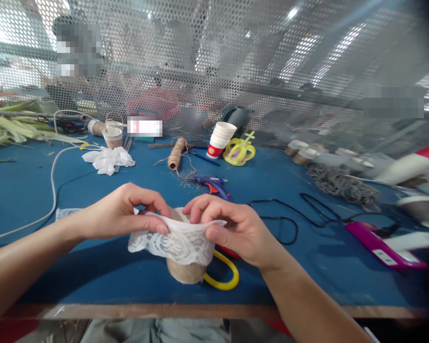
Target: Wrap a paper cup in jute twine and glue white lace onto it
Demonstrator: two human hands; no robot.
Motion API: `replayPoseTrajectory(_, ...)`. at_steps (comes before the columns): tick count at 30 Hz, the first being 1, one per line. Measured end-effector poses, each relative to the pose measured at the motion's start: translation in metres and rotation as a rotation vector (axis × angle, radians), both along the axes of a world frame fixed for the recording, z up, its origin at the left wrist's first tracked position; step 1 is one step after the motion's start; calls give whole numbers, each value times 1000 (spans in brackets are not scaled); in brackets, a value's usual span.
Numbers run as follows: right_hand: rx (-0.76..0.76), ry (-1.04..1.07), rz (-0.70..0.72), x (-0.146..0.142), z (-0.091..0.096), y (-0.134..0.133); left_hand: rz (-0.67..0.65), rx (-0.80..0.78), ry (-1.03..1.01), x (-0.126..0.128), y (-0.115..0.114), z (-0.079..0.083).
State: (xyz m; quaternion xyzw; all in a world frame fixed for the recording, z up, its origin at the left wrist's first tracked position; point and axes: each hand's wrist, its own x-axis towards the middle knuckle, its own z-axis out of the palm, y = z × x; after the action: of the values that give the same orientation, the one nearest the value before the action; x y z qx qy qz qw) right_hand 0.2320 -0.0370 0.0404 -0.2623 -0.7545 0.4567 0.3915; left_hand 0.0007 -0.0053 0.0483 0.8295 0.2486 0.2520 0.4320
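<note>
White lace ribbon (186, 243) drapes across the near side of a small cup wrapped in brown twine (186, 272), close to the table's front edge. My left hand (132, 212) pinches the lace's top edge between thumb and fingers at the cup's left. At the right rim, my right hand (232, 224) pinches the lace too, its fingers over the cup's opening. Scissors with a yellow handle (232, 281) lie partly hidden behind the cup. Just beyond my hands rests a blue glue gun (210, 182) with an orange trigger.
A twine spool (177, 153), stacked paper cups (221, 139) and a yellow crown-shaped piece (239, 151) stand farther back. White crumpled material (109, 159) lies left. To the right are a purple power strip (382, 245), black cord and a grey cord heap (343, 186). Perforated metal (200, 62) borders the back.
</note>
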Motion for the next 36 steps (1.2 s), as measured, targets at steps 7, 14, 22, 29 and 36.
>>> replayPoseTrajectory(7, -75, -107, -10, 5, -1, 6, -20, 7, 34, 1, -2, 1)
replayPoseTrajectory(14, 305, -303, -106, -9, 5, 0, -4, 277, 124, 8, -6, -2)
replayPoseTrajectory(22, 207, -287, -49, -10, 2, 1, 32, 184, 150, 7, -4, -5)
replayPoseTrajectory(29, -22, -154, 21, 1, 2, 3, 3, -55, 59, 2, 1, -6)
replayPoseTrajectory(36, -131, -78, 58, 0, 1, 3, -75, -169, 41, 3, -1, -6)
